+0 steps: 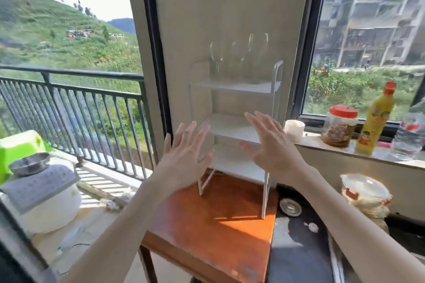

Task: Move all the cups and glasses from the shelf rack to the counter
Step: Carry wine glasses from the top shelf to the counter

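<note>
A white three-tier shelf rack (272, 103) stands on a small orange-brown table (207, 232) against the wall. Clear stemmed glasses stand on its top shelf: one at the left (216, 53), one in the middle (238, 54), one at the right (258, 47). The two lower shelves look bare. My left hand (186, 151) and my right hand (271, 145) are raised in front of the lower shelves, fingers spread, palms forward, holding nothing and well below the glasses.
A dark counter (299, 248) lies right of the table with a metal drain (290, 207) and a lidded container (365, 193). The windowsill carries a white cup (294, 130), a red-lidded jar (340, 125), a yellow bottle (377, 119) and a water bottle (409, 135). A white rice cooker (46, 200) sits at left.
</note>
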### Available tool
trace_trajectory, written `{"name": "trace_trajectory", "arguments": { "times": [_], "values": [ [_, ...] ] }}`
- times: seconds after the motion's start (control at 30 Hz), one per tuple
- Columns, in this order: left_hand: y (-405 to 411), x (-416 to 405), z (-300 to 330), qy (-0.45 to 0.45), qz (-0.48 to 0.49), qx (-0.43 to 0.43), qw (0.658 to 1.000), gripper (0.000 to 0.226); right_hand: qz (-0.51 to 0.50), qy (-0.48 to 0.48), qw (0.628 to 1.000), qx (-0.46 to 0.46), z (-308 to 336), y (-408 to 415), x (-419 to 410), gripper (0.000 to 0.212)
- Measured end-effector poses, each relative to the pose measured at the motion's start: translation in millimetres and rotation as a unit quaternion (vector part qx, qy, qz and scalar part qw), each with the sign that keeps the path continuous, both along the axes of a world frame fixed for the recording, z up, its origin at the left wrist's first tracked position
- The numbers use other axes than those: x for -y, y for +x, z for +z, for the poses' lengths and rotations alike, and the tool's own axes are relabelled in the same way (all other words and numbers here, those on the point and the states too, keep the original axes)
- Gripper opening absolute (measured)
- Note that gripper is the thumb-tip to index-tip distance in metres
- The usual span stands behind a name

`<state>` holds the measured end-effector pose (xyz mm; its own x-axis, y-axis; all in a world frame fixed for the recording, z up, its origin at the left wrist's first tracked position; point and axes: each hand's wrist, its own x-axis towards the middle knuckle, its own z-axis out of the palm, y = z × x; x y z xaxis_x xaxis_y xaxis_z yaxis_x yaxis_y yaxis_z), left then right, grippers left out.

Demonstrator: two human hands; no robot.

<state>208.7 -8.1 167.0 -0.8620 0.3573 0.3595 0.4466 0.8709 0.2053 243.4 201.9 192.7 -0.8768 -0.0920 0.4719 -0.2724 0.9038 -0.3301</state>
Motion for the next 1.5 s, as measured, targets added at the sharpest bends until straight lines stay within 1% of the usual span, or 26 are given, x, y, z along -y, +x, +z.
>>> {"name": "trace_trajectory", "arguments": {
  "times": [0.13,0.3,0.37,0.43,0.57,0.7,0.83,0.93,1.03,1.1,1.17,1.23,1.37,1.5],
  "values": [
    [-71.7,5.0,24.1,0.025,-0.039,-0.014,0.999,0.062,-0.031,-0.005,0.999,-0.031,27.7,-49.8,13.2,0.067],
    [-137.4,-5.2,45.4,0.049,-0.077,-0.031,0.995,0.068,-0.062,-0.014,0.996,-0.069,56.7,-104.8,17.4,0.066],
    [-161.5,-9.7,58.0,0.085,-0.098,-0.049,0.99,0.065,-0.066,-0.022,0.994,-0.086,68.0,-128.2,15.4,0.065],
    [-183.4,-17.4,72.1,0.144,-0.126,-0.077,0.979,0.063,-0.077,-0.028,0.991,-0.105,80.0,-153.1,10.5,0.064],
    [-228.1,-36.9,101.0,0.285,-0.154,-0.117,0.939,0.056,-0.122,-0.05,0.979,-0.154,102.0,-200.5,-1.1,0.059],
    [-275.7,-55.8,118.1,0.321,-0.124,-0.118,0.932,0.054,-0.163,-0.06,0.968,-0.18,118.2,-237.2,-14.2,0.063],
    [-314.8,-71.7,123.6,0.364,-0.1,-0.092,0.921,0.065,-0.192,-0.111,0.951,-0.215,125.6,-262.1,-22.4,0.077],
    [-334.3,-82.0,123.0,0.39,-0.093,-0.078,0.913,0.072,-0.212,-0.165,0.939,-0.214,125.9,-277.2,-26.4,0.086],
    [-350.2,-96.1,124.4,0.41,-0.108,-0.046,0.905,0.081,-0.211,-0.247,0.922,-0.212,126.4,-290.8,-31.7,0.09],
    [-359.0,-104.7,127.8,0.426,-0.105,-0.015,0.899,0.088,-0.195,-0.318,0.907,-0.196,127.0,-298.0,-34.4,0.091],
    [-366.6,-110.1,130.7,0.438,-0.097,0.011,0.894,0.093,-0.18,-0.366,0.897,-0.173,125.1,-303.1,-36.1,0.092],
    [-374.2,-113.6,134.1,0.452,-0.095,0.025,0.887,0.092,-0.174,-0.384,0.891,-0.166,123.1,-306.6,-37.3,0.091],
    [-382.4,-117.5,137.9,0.497,-0.071,0.047,0.863,0.079,-0.165,-0.41,0.88,-0.172,122.6,-307.3,-39.1,0.092],
    [-373.4,-111.8,133.0,0.522,-0.089,0.034,0.848,0.078,-0.139,-0.418,0.878,-0.187,122.2,-297.9,-33.3,0.092]
  ]
}}
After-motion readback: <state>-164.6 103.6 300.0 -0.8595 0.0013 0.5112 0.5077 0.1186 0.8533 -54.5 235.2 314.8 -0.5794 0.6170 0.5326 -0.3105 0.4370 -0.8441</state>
